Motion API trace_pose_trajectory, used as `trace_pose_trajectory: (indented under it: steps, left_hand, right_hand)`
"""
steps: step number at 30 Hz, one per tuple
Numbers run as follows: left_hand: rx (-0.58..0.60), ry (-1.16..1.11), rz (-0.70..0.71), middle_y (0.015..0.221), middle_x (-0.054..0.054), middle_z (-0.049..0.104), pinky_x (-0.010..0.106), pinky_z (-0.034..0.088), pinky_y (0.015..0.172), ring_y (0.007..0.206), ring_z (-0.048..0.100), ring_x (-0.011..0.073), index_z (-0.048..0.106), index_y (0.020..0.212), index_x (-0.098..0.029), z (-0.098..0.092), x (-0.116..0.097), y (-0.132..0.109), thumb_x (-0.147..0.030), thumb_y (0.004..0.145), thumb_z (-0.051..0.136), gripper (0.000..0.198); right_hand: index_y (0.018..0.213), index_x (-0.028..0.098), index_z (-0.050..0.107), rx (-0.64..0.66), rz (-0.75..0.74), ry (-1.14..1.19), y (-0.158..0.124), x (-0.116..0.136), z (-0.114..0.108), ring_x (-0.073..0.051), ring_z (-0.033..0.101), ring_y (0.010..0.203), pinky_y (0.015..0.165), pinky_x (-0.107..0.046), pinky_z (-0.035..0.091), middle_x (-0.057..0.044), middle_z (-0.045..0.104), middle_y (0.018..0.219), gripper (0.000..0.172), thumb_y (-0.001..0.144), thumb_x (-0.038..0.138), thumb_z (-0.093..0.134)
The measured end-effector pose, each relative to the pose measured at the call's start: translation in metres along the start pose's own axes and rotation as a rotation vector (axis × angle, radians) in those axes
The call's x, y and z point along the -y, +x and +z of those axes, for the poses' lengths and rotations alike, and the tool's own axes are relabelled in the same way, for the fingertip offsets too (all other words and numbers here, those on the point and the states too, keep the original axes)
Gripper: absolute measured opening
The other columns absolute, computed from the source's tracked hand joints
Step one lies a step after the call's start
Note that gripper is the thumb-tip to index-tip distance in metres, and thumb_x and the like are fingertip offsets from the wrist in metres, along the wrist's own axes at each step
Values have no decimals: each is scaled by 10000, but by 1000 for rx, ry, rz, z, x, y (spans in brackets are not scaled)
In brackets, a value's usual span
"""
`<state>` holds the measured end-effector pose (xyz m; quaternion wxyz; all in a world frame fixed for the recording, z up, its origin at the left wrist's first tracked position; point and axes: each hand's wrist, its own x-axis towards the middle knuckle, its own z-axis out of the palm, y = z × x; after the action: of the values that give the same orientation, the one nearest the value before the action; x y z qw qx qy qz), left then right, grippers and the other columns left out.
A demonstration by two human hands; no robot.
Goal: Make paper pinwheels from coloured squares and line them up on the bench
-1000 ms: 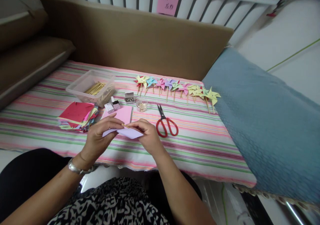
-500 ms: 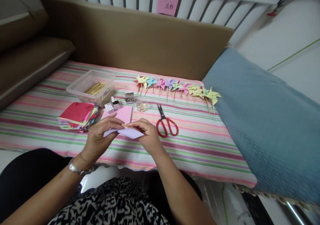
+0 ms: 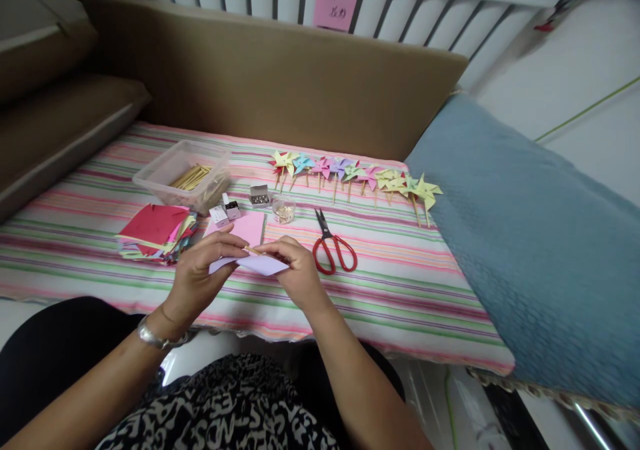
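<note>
Low over the near part of the table, my left hand (image 3: pixel 200 263) pinches the left side of a folded lilac paper (image 3: pixel 263 265). A short wooden stick (image 3: pixel 253 251) lies along the upper side of this paper, between my hands. The fingers of my right hand (image 3: pixel 299 270) are closed around the stick's right end and the paper's right part. My fingers hide how stick and paper meet. Just behind my hands is a pink paper pad (image 3: pixel 251 227). To the right of my right hand lie red-handled scissors (image 3: pixel 326 235), blades pointing away.
A clear plastic box (image 3: pixel 150 180) holds wooden sticks. Nearer is a stack of coloured paper squares (image 3: pixel 155 227). Small boxes (image 3: pixel 259 197) and a round tub (image 3: pixel 284 213) hold tiny parts. Finished pinwheels (image 3: pixel 341 168) line the back right, before a cardboard panel (image 3: pixel 280 83).
Both hands keep their grip. The lilac paper and stick have shifted very slightly to the right; everything else looks the same.
</note>
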<state>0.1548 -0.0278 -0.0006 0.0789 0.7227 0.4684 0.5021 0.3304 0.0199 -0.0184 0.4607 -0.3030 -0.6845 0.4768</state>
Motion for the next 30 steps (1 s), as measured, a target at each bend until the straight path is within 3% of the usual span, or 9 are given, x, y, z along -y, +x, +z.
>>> trace_pose_trajectory:
  steps: [7,18,30]
  left_hand:
    - [5,22,20,872,-2,715,485,454,1004,835,669,149,683,846,-240,-1,-2,1,-112,782,603,164]
    - [1,33,18,856,7,722,408,524,883,809,672,160,691,829,-234,-3,-6,3,-111,773,613,156]
    - [7,0,-17,821,5,723,456,488,963,783,675,159,687,795,-231,-2,-8,3,-105,768,609,151]
  right_hand:
    - [894,254,760,-10,-1,3,0,1,0,-145,594,730,681,-269,473,-27,630,775,177,785,151,665]
    - [886,270,768,-16,-11,21,1,2,-1,-151,606,726,672,-267,476,-27,650,764,176,773,161,687]
    - [862,276,769,-13,-9,22,0,1,-1,-142,597,708,653,-265,471,-19,640,747,177,772,151,682]
